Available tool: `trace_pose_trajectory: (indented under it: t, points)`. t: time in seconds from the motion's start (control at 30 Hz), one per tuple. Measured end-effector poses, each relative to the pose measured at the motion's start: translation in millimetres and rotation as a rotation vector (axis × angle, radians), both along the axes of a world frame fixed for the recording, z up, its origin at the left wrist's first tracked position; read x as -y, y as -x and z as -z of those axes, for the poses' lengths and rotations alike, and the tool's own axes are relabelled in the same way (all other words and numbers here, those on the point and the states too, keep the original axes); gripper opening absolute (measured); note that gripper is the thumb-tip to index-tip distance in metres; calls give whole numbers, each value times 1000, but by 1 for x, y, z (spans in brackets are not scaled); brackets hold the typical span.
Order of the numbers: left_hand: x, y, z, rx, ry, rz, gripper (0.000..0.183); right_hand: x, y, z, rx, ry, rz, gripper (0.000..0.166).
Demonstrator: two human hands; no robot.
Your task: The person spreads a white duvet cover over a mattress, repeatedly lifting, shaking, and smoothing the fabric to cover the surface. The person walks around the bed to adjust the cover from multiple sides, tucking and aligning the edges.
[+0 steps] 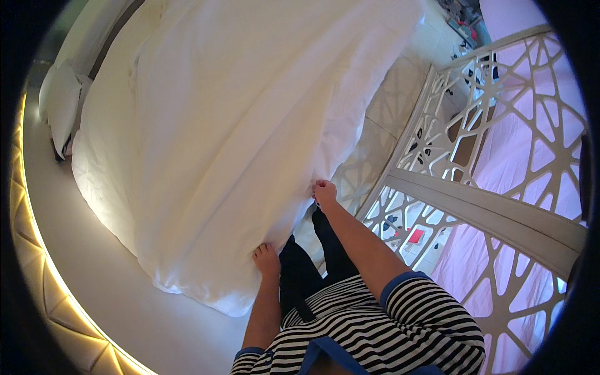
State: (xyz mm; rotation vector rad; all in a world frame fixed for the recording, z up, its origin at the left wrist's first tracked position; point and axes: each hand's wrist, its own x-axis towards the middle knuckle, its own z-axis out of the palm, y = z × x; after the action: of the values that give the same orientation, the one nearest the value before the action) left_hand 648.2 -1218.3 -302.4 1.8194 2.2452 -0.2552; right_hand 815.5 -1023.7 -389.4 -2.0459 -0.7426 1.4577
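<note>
A large white duvet (225, 140) lies spread and rumpled over the bed in front of me, with long folds running across it. My left hand (266, 259) grips the duvet's edge close to my body. Farther along the same edge, to the right, my right hand (324, 192) pinches the fabric between bent fingers. Between my hands the edge hangs beside my dark trousers. White pillows (63, 103) lie at the far left, past the duvet.
A curved, lit, padded bed surround (61, 300) borders the pale bed base (108, 276) at left. At right stands a white cut-out lattice partition (473, 197) with pink curtains (511, 136) behind it. Tiled floor (389, 103) runs between bed and partition.
</note>
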Motion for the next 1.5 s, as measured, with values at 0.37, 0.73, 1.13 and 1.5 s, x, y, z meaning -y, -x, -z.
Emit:
trace_pose_trajectory:
  t: [0.37, 0.73, 1.13, 1.5]
  points:
    - [-6, -22, -22, 538, 942, 225, 25, 49, -76, -2, -55, 119, -162, 25]
    - [15, 23, -52, 657, 835, 244, 15, -131, -48, -76, -1317, 148, 529, 46]
    - [-13, 10, -36, 242, 965, 251, 16, -39, -197, -24, 430, -34, 294, 42]
    - [-221, -86, -36, 17, -18, 302, 72, -109, -93, -84, 584, -652, -615, 60]
